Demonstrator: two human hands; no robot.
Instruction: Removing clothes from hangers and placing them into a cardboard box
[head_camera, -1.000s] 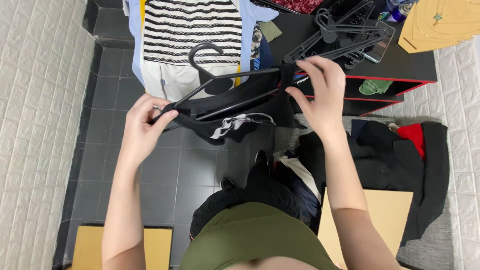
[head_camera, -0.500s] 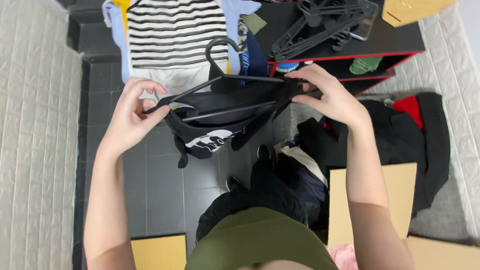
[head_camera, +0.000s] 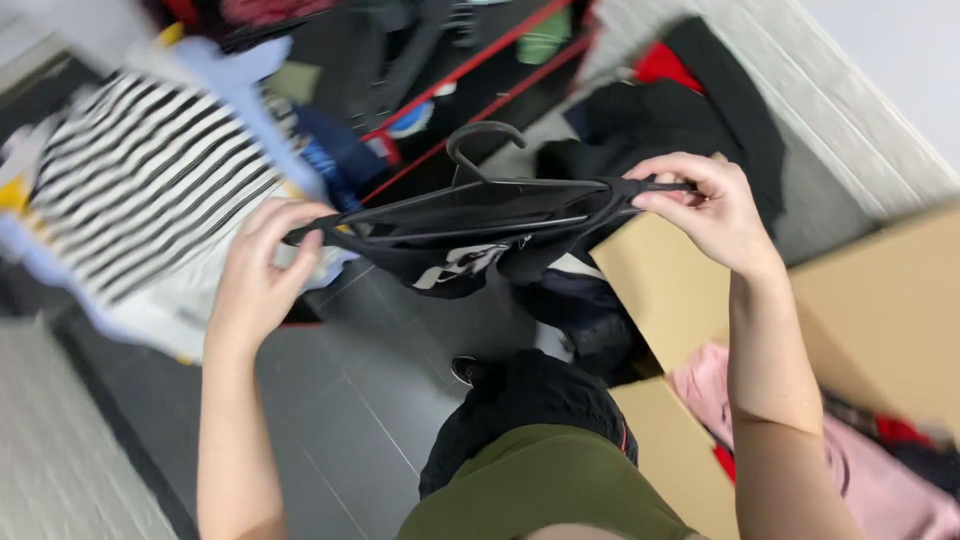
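View swung right: cardboard box (head_camera: 880, 300) now under the right hand (head_camera: 705, 205), striped shirt (head_camera: 130, 190) out past the left hand (head_camera: 262, 262).
Both hands pinch the ends of the black hanger (head_camera: 480, 195), level between them, black garment (head_camera: 450, 255) draped on it, looks seated.

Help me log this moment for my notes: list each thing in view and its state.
Black plastic hanger: held level, hook up, garment on it.
Black printed garment: draped on hanger, sagging below.
Left hand: pinching the hanger's left end.
Right hand: pinching its right end.
Striped black-and-white shirt: hanging, blurred.
Brown cardboard box: open, pink fabric inside.
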